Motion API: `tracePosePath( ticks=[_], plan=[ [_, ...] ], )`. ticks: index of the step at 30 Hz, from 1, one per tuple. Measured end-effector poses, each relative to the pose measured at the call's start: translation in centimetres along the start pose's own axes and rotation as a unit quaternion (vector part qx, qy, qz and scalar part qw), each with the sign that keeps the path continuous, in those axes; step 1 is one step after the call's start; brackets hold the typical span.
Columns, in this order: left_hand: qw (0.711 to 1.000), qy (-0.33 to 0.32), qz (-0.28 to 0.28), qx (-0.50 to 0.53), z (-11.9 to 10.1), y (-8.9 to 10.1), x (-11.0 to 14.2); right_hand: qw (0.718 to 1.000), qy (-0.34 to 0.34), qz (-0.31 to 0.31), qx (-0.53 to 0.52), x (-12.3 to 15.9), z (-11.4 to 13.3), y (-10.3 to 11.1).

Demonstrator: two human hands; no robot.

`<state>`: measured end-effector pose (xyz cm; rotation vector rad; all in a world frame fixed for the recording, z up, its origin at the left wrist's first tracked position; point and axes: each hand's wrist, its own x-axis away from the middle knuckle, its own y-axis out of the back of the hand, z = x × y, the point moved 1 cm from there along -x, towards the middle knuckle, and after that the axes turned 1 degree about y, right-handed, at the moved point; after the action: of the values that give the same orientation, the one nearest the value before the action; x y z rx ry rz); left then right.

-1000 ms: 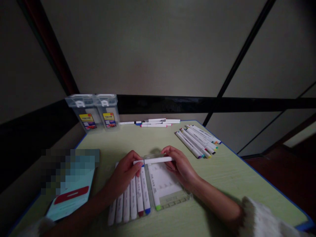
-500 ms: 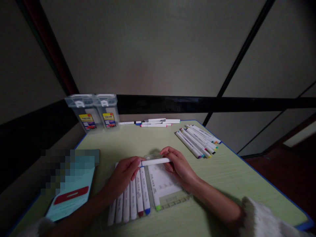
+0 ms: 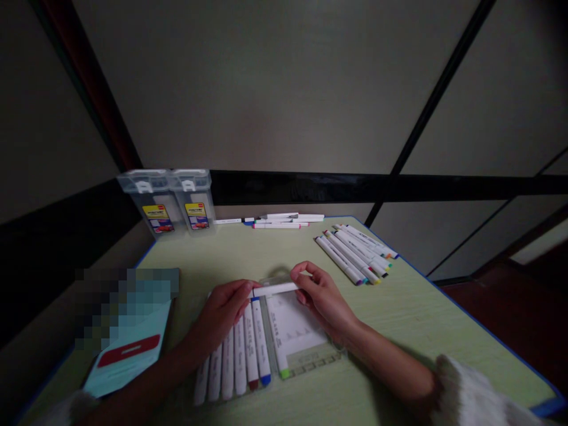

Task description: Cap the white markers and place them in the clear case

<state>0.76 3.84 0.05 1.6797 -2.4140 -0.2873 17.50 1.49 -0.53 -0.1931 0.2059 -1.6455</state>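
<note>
A white marker pen (image 3: 276,289) lies crosswise between my two hands, above an opened clear plastic case (image 3: 315,356). My left hand (image 3: 228,305) is closed on its left end, near a thin dark band. At the other end, the fingers of my right hand (image 3: 322,296) pinch the pen. Below my left hand, several white markers stand side by side in the case's left half, among them a blue-tipped marker (image 3: 261,343). One green-tipped marker (image 3: 279,349) lies in the right half beside a white paper insert (image 3: 298,328).
Two lidded clear plastic boxes (image 3: 197,207) stand at the back left. Loose markers (image 3: 288,220) lie along the back edge, and another group of markers (image 3: 355,254) spreads at the right. A teal flat pack (image 3: 128,337), partly pixelated, rests at the left of the table (image 3: 444,355).
My right hand's fingertips have shifted slightly along the held marker and lifted a little. My left hand and the markers in the case stay almost where they were.
</note>
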Motion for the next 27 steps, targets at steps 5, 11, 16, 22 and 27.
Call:
tracePosePath(
  ticks=[5,11,16,22,27],
  plan=[
    [1.000,-0.007,0.010,-0.013,-0.17,-0.09,0.02,1.000,-0.003,0.021,0.003,0.03,-0.05,0.04],
    [1.000,-0.016,0.012,-0.010,0.27,-0.11,-0.12,0.998,-0.017,0.052,-0.002,0.09,0.25,-0.19],
    [1.000,-0.016,0.017,-0.016,0.57,0.08,-0.11,0.996,-0.052,0.070,-0.011,0.18,0.55,-0.30],
    [0.999,-0.027,0.019,-0.020,0.45,0.09,-0.15,0.989,-0.089,0.109,-0.044,-0.03,0.05,-0.09],
    [0.998,-0.044,0.021,-0.034,0.60,0.09,-0.33,0.992,-0.076,0.091,-0.050,-0.19,-0.02,-0.15]
  ],
)
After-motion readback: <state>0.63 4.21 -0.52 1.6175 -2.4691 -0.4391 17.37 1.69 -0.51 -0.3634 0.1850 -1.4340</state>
